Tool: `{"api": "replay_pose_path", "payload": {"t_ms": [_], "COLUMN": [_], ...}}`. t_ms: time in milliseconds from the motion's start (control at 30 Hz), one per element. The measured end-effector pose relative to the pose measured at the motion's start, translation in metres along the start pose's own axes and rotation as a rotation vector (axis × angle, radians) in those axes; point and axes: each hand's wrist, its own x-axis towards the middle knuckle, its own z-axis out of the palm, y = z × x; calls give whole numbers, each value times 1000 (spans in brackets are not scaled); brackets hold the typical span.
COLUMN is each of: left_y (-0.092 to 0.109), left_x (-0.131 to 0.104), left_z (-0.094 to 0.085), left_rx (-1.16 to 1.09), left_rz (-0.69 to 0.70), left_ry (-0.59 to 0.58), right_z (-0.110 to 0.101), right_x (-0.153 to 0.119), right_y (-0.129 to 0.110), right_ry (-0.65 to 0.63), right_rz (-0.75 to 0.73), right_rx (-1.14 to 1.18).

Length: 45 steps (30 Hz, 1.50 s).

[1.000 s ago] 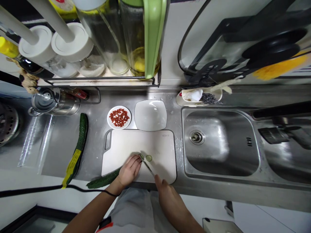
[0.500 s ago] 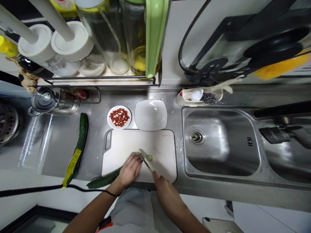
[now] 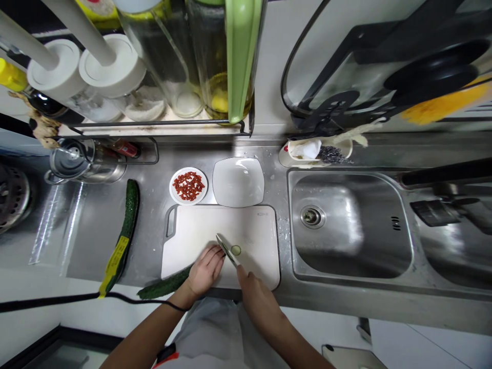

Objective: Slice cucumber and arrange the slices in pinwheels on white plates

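Observation:
A long green cucumber [image 3: 165, 285] lies slantwise over the lower left edge of the white cutting board [image 3: 192, 225]. My left hand [image 3: 205, 270] is closed over its right end, which the fingers mostly hide. In my right hand [image 3: 255, 292] is the handle of a knife [image 3: 227, 250]. The blade slants up and left, right beside my left fingertips at the cucumber's end. One round cucumber slice [image 3: 236, 250] rests on the board, just right of the blade.
Behind the board stand a white plate of red berries [image 3: 188, 185] and a bare white dish [image 3: 238, 182]. Another cucumber [image 3: 130, 210] with a yellow label lies left. A steel sink [image 3: 346, 230] is right. Jars [image 3: 113, 66] line a shelf above. A black cable [image 3: 49, 302] crosses lower left.
The knife and my right hand have shifted slightly left, and the blade's tip has moved up and left. My left hand, the cucumber and the slice stay about where they were.

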Motion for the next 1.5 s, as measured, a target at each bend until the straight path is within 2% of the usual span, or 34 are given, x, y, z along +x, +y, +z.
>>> {"api": "replay_pose_path", "payload": {"t_ms": [233,433,633,867,1000,1167,1500], "left_y": [-2,-2,-1,2,2,0,0], "left_x": [-1,-1,-1,2,2,0,-1], "left_z": [2,2,1,-4,-4,-1,-1], "left_rx": [5,-7,-18,-62,-63,-50,2], "left_rz": [18,6,1,-15,-15,-19,-4], "left_ry": [10,1,7,28,38,14,26], "right_z": [11,20,32,17,11,16,8], "right_x": [13,24,24,9,1,-11,-26], "right_y": [-3,-2,10,38,29,13,10], "right_ry": [59,49,56,117,102,45,-13], "right_rz": [3,1,18,122,99,35,40], "right_rx": [-8,10,36,39,-7,-19,-26]}}
